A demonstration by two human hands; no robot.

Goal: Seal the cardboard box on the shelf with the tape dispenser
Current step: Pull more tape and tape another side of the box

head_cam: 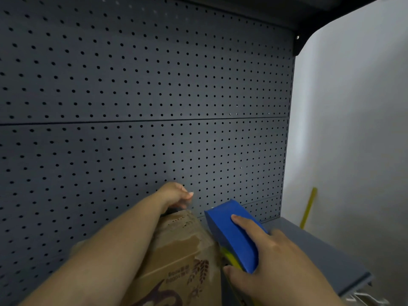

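A brown cardboard box [183, 250] with dark printed marks sits low in the frame on the grey shelf [313, 246]. My left hand [175, 194] reaches over the box to its far top edge, fingers curled there; whether it pinches tape is unclear. My right hand [262, 250] grips a blue tape dispenser [231, 230] with a yellow part underneath, held at the box's right side near its top.
A dark grey pegboard [143, 96] fills the back of the shelf unit. A white wall [353, 118] lies to the right, with a yellow strip [309, 207] against it. The shelf's front edge [353, 286] runs at the lower right.
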